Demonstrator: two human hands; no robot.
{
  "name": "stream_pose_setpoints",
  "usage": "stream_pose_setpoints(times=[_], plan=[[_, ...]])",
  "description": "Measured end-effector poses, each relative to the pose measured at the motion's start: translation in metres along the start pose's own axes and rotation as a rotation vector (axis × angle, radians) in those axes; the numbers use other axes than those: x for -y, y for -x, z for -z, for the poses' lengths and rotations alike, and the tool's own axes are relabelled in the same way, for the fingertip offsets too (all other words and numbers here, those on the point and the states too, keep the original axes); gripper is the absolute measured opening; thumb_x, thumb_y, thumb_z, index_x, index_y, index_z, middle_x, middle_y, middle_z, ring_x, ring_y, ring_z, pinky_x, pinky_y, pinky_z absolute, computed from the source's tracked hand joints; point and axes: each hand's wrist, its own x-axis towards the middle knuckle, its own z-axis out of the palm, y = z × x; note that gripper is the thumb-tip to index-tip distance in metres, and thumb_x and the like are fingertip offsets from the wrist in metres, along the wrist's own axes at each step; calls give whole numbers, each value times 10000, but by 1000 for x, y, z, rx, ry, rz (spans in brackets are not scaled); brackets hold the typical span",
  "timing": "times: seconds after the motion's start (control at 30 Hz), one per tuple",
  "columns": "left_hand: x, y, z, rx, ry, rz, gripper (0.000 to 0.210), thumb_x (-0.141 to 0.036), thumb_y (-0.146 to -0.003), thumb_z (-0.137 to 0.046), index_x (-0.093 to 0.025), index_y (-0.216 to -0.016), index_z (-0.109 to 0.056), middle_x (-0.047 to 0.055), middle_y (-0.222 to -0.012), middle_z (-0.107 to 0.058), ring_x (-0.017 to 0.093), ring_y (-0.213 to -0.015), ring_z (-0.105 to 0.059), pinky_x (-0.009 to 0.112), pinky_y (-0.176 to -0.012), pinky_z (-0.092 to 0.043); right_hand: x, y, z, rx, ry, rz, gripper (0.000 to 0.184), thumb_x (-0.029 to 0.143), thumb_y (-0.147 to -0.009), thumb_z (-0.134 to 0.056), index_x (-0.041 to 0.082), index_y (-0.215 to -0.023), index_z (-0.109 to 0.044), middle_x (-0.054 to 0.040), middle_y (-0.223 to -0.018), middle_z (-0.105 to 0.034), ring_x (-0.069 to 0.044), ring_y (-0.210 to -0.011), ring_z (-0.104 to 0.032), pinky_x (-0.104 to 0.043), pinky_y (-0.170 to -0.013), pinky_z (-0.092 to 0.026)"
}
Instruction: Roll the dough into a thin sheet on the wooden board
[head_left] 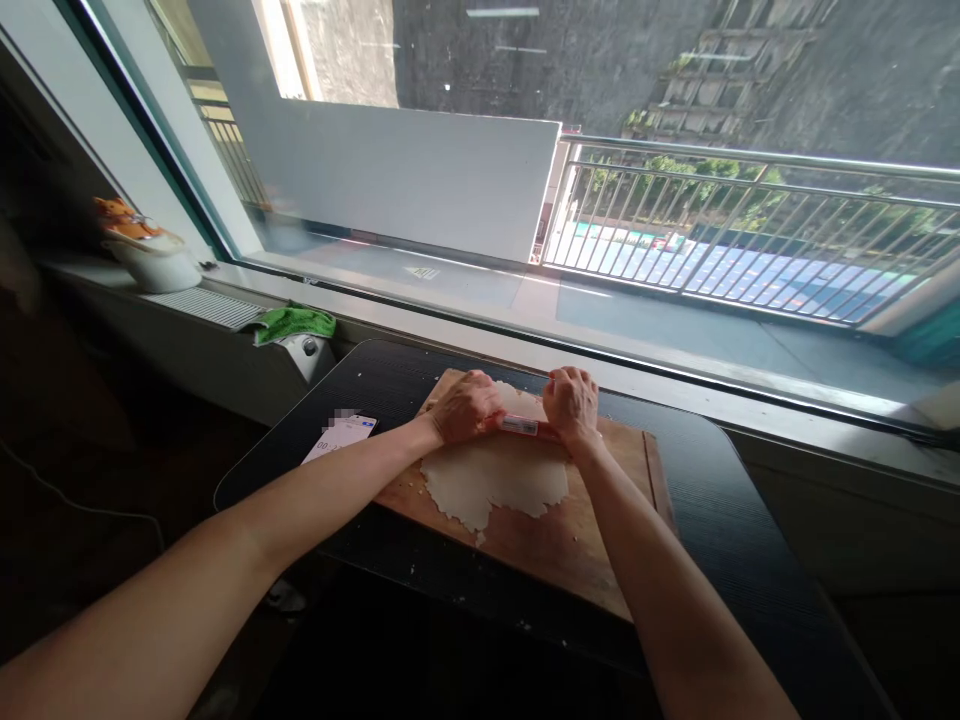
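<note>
A rolling pin (pixel 519 425) with a pale label lies across a thin, flattened sheet of dough (pixel 495 475). My left hand (pixel 469 407) is closed round the pin's left end, and my right hand (pixel 573 405) grips the right end. The dough has ragged edges, and part of it shows beyond the pin. Underneath is a wooden board (pixel 592 545) with small crumbs on it. Both of the pin's ends are hidden by my fingers.
The board rests on a black table (pixel 720 500) by a large window. A phone (pixel 341 438) lies left of the board. On the sill unit are a green cloth (pixel 295 322) and a white container (pixel 146 262) holding something orange. Outside stands a metal railing (pixel 720 230).
</note>
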Motion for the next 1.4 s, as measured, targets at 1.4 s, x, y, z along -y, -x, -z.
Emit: stream_pose_setpoints(times=[1.4], plan=[[-18,-13,-4,187,9,496,435,-458,-989,-383,-215,-1218,-663,130,-1364,-621,334,-1341,-461,623,-1127,-275,26,41,4,175,30,-138,508,415,-972,-321,176,-1339,-579,-137,-1404,-552,-289,-1344,-407,-458,-1093,-316]])
